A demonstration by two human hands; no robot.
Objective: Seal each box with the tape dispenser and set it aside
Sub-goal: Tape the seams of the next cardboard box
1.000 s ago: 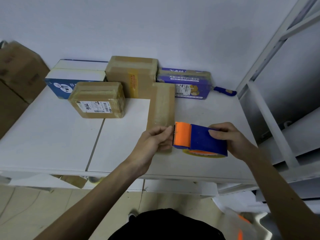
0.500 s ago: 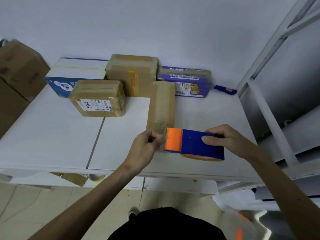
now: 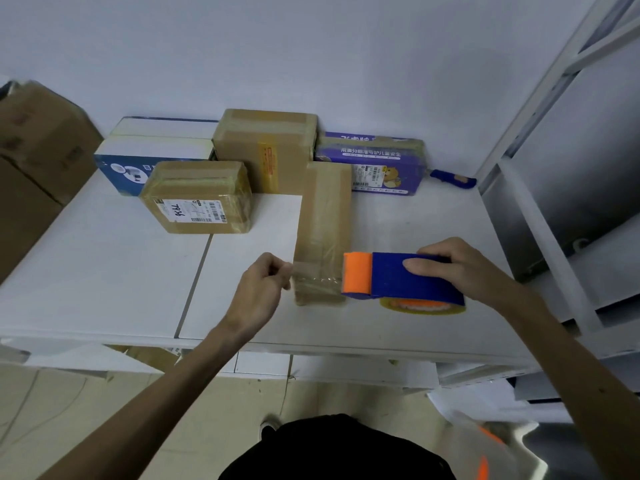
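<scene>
Long narrow cardboard box (image 3: 323,230) lies on the white table (image 3: 104,271), long axis running away from the person toward the wall, near end close to the table's front edge and between the two hands. Left hand (image 3: 263,289) sits just left of that near end, thumb and forefinger pinched on the free end of a clear tape strip (image 3: 313,275), other fingers curled in. Right hand (image 3: 460,268) is just right of the box, fingers wrapped over the blue body of the tape dispenser (image 3: 398,277), its orange mouth facing left at the box's right edge. The strip spans crosswise over the near end, at right angles to the box's long axis. It is glare-washed, so whether it already touches the cardboard is hard to tell; it looks low, possibly touching. Judgement: the coming move turns on dropping this strip straight down, both hands about equally near. Against half a second earlier, the hands have drawn apart: the dispenser has shifted right off the box top, the left hand left, and more tape is paid out. Behind, against the wall: a labelled taped box (image 3: 197,197), a taller brown box (image 3: 266,150), a purple printed carton (image 3: 374,161), a blue-and-white carton (image 3: 149,157).
</scene>
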